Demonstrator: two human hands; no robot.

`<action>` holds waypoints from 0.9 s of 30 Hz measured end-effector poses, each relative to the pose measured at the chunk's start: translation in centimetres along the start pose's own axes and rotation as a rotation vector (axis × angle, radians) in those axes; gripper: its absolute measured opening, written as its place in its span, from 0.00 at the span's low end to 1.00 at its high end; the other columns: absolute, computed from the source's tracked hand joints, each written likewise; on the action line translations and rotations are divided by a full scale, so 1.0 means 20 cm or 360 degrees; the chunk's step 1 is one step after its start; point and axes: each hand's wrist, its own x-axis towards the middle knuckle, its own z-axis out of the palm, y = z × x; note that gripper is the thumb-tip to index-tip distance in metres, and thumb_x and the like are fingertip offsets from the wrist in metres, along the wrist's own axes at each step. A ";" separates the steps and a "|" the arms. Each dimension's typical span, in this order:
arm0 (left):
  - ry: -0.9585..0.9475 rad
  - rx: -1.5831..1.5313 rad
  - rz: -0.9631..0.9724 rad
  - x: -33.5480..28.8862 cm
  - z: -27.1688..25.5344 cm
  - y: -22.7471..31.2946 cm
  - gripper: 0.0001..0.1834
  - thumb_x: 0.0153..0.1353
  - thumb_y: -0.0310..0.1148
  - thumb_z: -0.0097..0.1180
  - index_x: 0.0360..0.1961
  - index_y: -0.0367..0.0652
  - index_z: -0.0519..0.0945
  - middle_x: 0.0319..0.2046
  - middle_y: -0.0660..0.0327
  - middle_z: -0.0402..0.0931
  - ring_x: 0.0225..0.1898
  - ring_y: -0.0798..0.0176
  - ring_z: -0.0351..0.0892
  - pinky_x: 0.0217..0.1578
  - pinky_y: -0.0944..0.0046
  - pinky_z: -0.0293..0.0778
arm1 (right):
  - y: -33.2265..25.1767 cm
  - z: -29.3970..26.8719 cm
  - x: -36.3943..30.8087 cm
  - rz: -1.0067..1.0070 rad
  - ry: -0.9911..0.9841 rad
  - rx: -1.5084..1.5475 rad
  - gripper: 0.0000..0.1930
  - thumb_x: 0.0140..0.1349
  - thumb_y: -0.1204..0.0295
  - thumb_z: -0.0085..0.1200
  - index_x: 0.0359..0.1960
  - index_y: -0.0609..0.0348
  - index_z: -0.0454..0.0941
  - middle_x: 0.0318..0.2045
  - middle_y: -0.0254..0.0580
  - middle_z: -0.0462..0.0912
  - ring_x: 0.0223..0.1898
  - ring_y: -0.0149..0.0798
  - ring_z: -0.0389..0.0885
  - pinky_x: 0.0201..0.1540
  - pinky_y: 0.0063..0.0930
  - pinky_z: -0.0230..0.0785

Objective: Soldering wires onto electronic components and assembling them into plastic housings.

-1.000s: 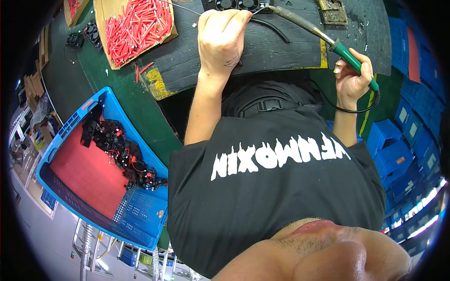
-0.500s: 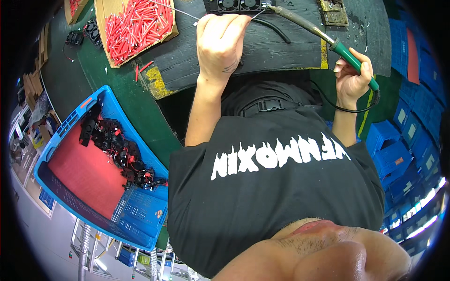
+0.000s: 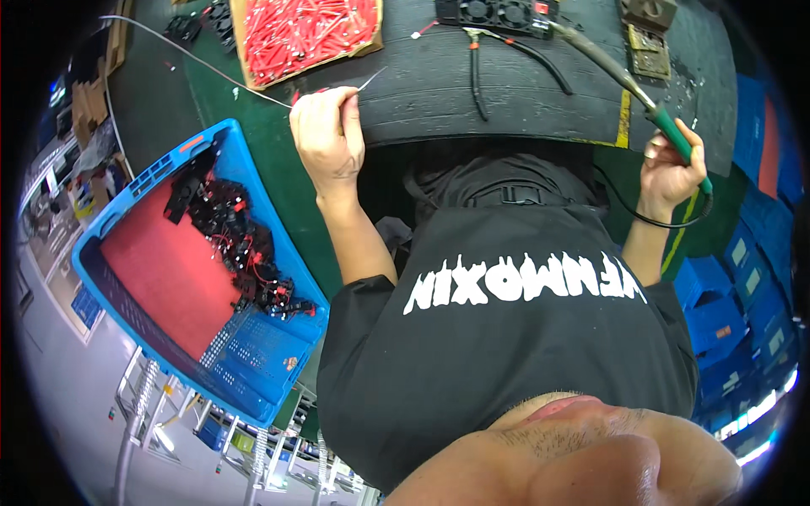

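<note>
My left hand (image 3: 329, 139) pinches a thin silvery solder wire (image 3: 230, 79). A short end sticks out to the right of the fingers, and the rest trails to the upper left. In my right hand (image 3: 672, 175) is the green handle of a soldering iron (image 3: 595, 57). Its tip is at the right end of a black twin-fan unit (image 3: 498, 12), by a small red part; whether they touch I cannot tell. Just below the fans lie pliers (image 3: 475, 72) with black handles, spread apart on the dark bench (image 3: 405, 114).
A cardboard box (image 3: 378, 42) of red sleeved pieces is on the bench's left. Below it stands a blue crate (image 3: 278, 228) with black and red wired parts. A metal block (image 3: 648, 51) sits at the bench's right. Blue bins (image 3: 713, 295) are stacked at far right.
My left hand has drawn the solder wire left, away from the fan unit, uncovering the pliers. The whole view has shifted. My right hand still holds the iron at the unit's right end.
</note>
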 end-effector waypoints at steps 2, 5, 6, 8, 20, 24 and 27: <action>-0.0145 0.0137 -0.0096 0.01 -0.04 -0.09 0.08 0.56 0.27 0.66 0.38 0.42 0.83 0.34 0.58 0.82 0.40 0.52 0.80 0.50 0.56 0.71 | 0.02 -0.05 0.04 -0.0010 -0.0078 0.0154 0.28 0.69 0.54 0.37 0.49 0.67 0.80 0.25 0.51 0.82 0.19 0.38 0.74 0.20 0.23 0.64; 0.0016 0.0166 -0.0357 0.06 -0.07 -0.14 0.11 0.59 0.29 0.64 0.43 0.42 0.83 0.41 0.56 0.82 0.41 0.51 0.80 0.49 0.54 0.73 | 0.01 -0.05 0.07 0.0072 -0.0206 0.0302 0.29 0.69 0.54 0.36 0.50 0.68 0.81 0.25 0.51 0.82 0.19 0.39 0.74 0.20 0.23 0.63; 0.0064 -0.0019 -0.0515 0.10 0.01 -0.13 0.11 0.59 0.30 0.64 0.44 0.42 0.83 0.40 0.55 0.82 0.41 0.50 0.80 0.49 0.54 0.74 | 0.01 -0.06 0.07 0.0075 -0.0230 0.0340 0.29 0.69 0.54 0.36 0.51 0.69 0.81 0.25 0.51 0.82 0.19 0.39 0.74 0.20 0.23 0.64; 0.0190 -0.0114 -0.0306 0.18 0.04 -0.15 0.10 0.59 0.29 0.64 0.43 0.42 0.84 0.40 0.54 0.83 0.41 0.49 0.81 0.48 0.55 0.75 | 0.02 -0.04 0.08 0.0120 -0.0325 0.0413 0.30 0.69 0.54 0.35 0.51 0.68 0.81 0.25 0.52 0.82 0.19 0.38 0.74 0.21 0.23 0.64; -0.0253 0.0386 0.0186 0.35 0.14 -0.34 0.09 0.54 0.30 0.64 0.37 0.45 0.84 0.31 0.54 0.79 0.38 0.48 0.80 0.42 0.52 0.76 | 0.03 -0.01 0.02 0.0047 -0.0249 0.0374 0.30 0.69 0.54 0.35 0.50 0.68 0.81 0.27 0.53 0.82 0.19 0.38 0.73 0.20 0.22 0.62; -0.0251 0.0366 0.0000 0.37 0.09 -0.28 0.08 0.53 0.30 0.64 0.35 0.43 0.85 0.31 0.52 0.81 0.34 0.48 0.81 0.40 0.54 0.78 | 0.00 -0.02 0.02 0.0028 -0.0208 0.0342 0.29 0.69 0.54 0.35 0.51 0.68 0.81 0.28 0.53 0.82 0.20 0.38 0.72 0.20 0.23 0.61; 0.0034 -0.0104 -0.0131 0.33 0.10 -0.17 0.09 0.54 0.25 0.63 0.38 0.40 0.86 0.30 0.55 0.80 0.28 0.59 0.81 0.34 0.62 0.78 | 0.01 -0.02 0.03 -0.0002 -0.0193 0.0268 0.29 0.69 0.54 0.36 0.51 0.68 0.80 0.27 0.52 0.81 0.20 0.38 0.72 0.20 0.23 0.60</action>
